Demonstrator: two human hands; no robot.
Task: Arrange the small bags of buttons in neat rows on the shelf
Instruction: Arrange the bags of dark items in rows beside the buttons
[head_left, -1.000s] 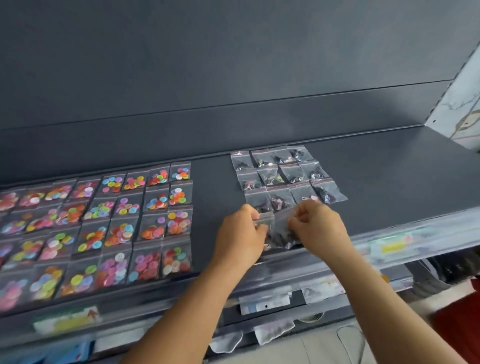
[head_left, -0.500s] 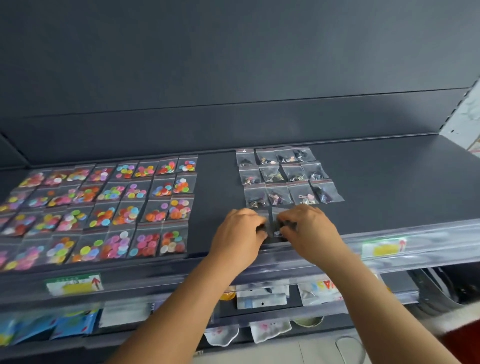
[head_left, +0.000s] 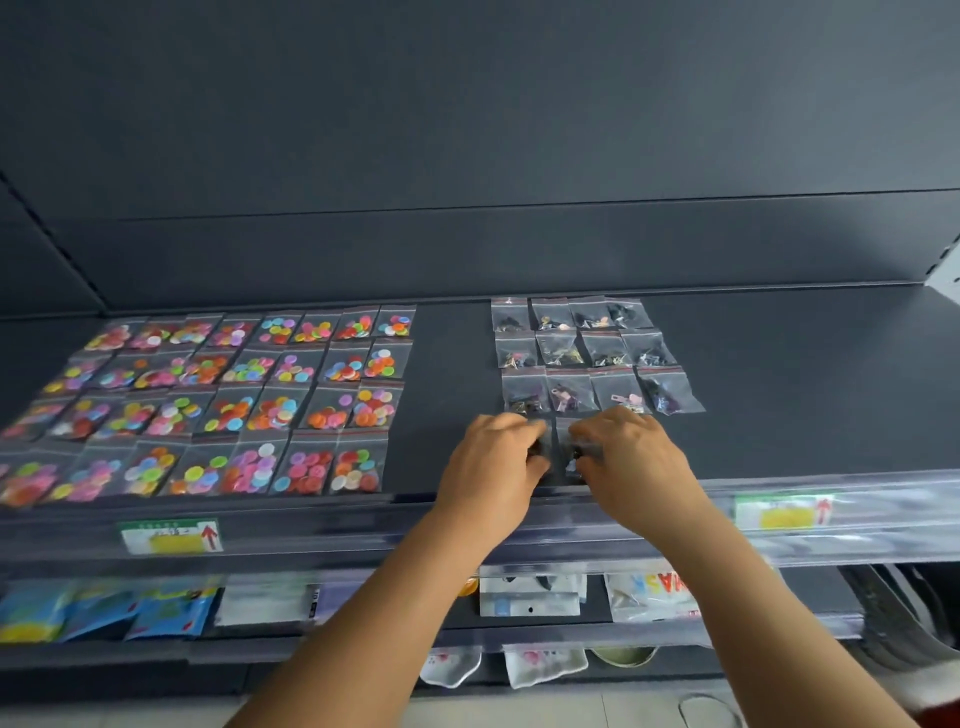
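1. Bags of dark buttons (head_left: 563, 449) are being laid on the shelf (head_left: 779, 379), starting a fourth row.
2. Each is pinched by the left hand (head_left: 493, 462) or right hand (head_left: 626, 457).
3. Three dark rows (head_left: 582, 353) and the colourful block (head_left: 234, 400) appear finished.

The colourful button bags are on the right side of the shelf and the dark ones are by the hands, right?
Not quite. In the head view the colourful button bags lie on the left side of the shelf. The dark ones are indeed by the hands, on the right.
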